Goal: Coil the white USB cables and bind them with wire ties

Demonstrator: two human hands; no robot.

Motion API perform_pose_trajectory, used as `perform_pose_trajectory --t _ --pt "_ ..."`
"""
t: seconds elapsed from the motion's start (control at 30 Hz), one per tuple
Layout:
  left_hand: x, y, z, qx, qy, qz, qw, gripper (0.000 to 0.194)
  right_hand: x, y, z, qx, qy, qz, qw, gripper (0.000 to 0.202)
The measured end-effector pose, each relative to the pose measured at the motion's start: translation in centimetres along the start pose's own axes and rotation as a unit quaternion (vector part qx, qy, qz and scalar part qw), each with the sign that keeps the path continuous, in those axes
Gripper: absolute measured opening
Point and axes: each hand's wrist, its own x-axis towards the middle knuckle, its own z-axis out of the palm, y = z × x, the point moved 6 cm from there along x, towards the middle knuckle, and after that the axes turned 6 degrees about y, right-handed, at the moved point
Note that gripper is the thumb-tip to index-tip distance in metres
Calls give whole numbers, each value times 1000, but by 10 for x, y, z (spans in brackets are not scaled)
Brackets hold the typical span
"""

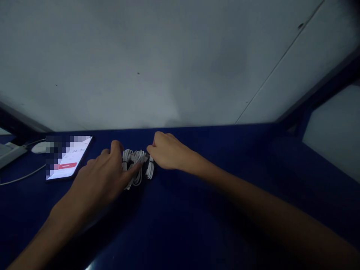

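Observation:
Several coiled white cables (137, 159), bound with dark ties, are bunched together just above the blue tabletop (180, 217) or on it. My left hand (102, 174) is closed round this bunch, its thumb lying across the front of the coils. Just to the right, my right hand (168, 150) has its fingers curled at the top of another tied white cable (150, 170), whose loops hang out below. Both hands are close together, and the fingertips of the right one are mostly hidden behind its knuckles.
A lit phone (70, 159), partly pixelated, lies left of my left hand. Beyond it are a white oval device (39, 147), a white power strip (12, 153) and a loose white cord (25, 176). A pale wall panel (168, 67) rises behind the table, with a blue frame (323, 93) at right.

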Motion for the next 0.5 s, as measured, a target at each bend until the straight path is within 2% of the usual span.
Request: perform_pose_trajectory --t 0.07,0.2,0.33,0.5 --pt "2 2 -1 46 4 9 999 66 -1 5 3 -17 -17 8 1000 22" --pt "4 5 9 37 -28 52 998 43 -2 10 12 -38 -33 16 999 31" --pt "10 4 13 -13 -2 64 998 45 -1 10 18 -50 -31 10 998 34" --pt "22 -2 8 -70 25 32 997 41 1 9 23 -49 -40 0 998 32"
